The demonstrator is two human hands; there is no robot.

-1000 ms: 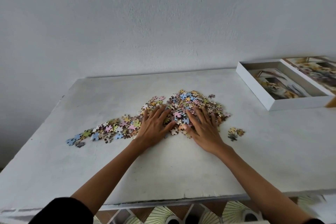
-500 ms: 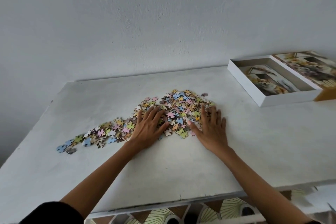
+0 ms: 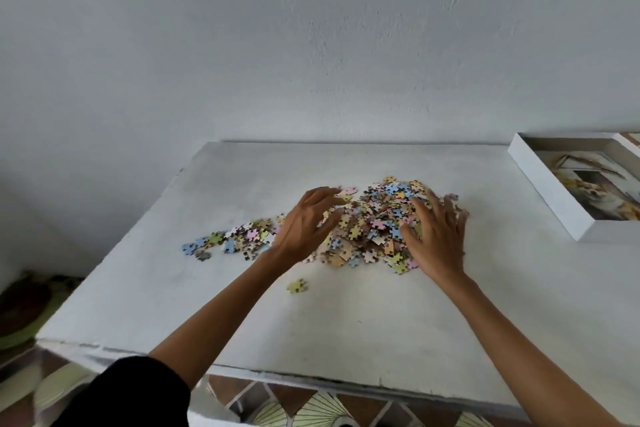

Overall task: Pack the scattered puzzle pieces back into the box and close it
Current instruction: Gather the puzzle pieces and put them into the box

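A heap of small pastel puzzle pieces [image 3: 375, 218] lies in the middle of the white table [image 3: 346, 322], with a thinner trail running left to blue pieces [image 3: 214, 243]. One yellowish piece [image 3: 297, 286] lies alone nearer to me. My left hand [image 3: 304, 222] hovers over the heap's left side, fingers spread and slightly curled, nothing visibly held. My right hand [image 3: 438, 232] rests flat on the heap's right side, fingers apart. The open white box [image 3: 547, 184] with a printed picture inside stands at the right edge.
A plain white wall rises behind the table. The table's left edge drops to a patterned floor [image 3: 31, 308]. Patterned tiles [image 3: 311, 406] show below the near edge. Part of the box lid [image 3: 632, 140] peeks in at the far right.
The view has swung left, so the box sits at the frame's right edge. My left hand has lifted off the pieces. The heap is pushed closer together, and one piece lies apart near me.
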